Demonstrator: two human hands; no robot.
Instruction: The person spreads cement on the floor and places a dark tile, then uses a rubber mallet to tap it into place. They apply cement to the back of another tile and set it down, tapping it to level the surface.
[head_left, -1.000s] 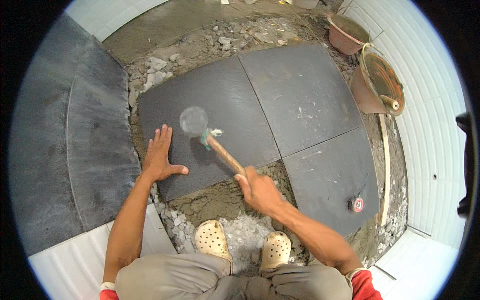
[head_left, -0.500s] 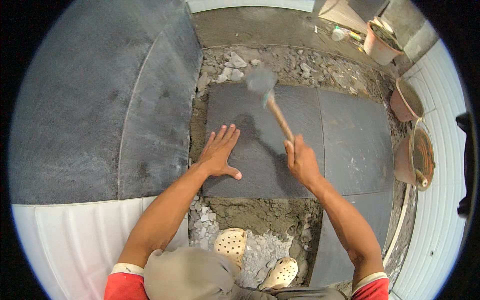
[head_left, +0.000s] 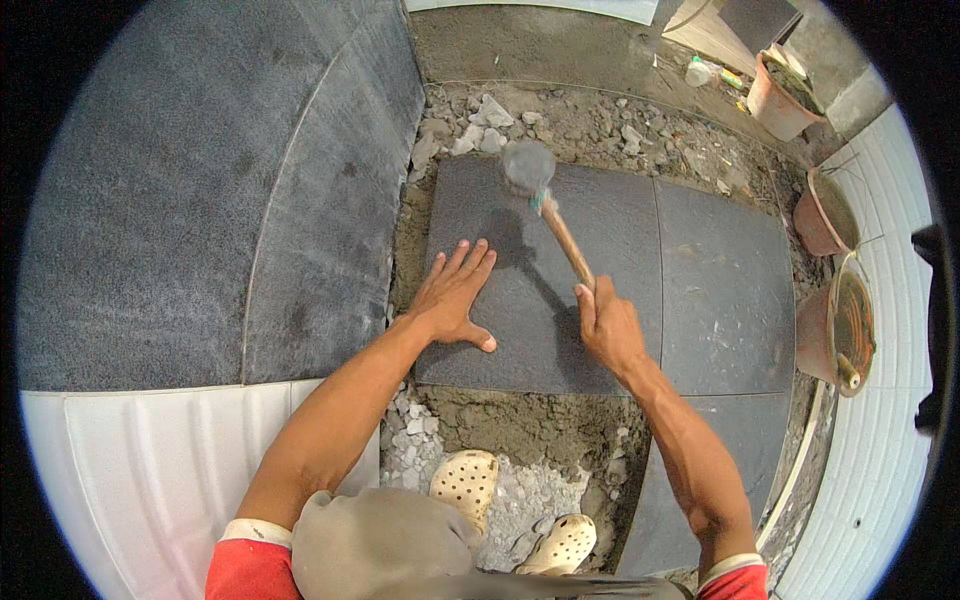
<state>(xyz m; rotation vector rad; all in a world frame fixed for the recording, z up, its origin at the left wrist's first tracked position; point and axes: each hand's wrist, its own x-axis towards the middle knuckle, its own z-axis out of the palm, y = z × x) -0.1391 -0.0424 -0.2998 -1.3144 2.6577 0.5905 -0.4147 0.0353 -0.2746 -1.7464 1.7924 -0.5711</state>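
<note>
My left hand (head_left: 455,295) lies spread on a dark grey square tile (head_left: 600,240) near its left side, fingers apart. My right hand (head_left: 610,325) grips the wooden handle of a mallet (head_left: 565,240) with a grey, slightly blurred rubber head (head_left: 528,168) held above the tile's far part, casting a shadow on it. This tile adjoins further grey tiles (head_left: 725,290) on the right. Bare wet mortar (head_left: 510,420) and white rubble show along its near edge, beside my cream perforated clogs (head_left: 463,485).
A dark tiled wall (head_left: 150,200) and white ribbed tiles (head_left: 130,460) bound the left; white wall tiles (head_left: 860,480) the right. Buckets (head_left: 820,330) and a pale strip (head_left: 790,465) line the right edge. Broken rubble (head_left: 490,120) borders the far side, with small containers (head_left: 700,72) behind.
The view has turned, shifting the tiles right and more upright in the picture. My left hand stays spread on the tile; the mallet in my right hand has moved over the tile's far part.
</note>
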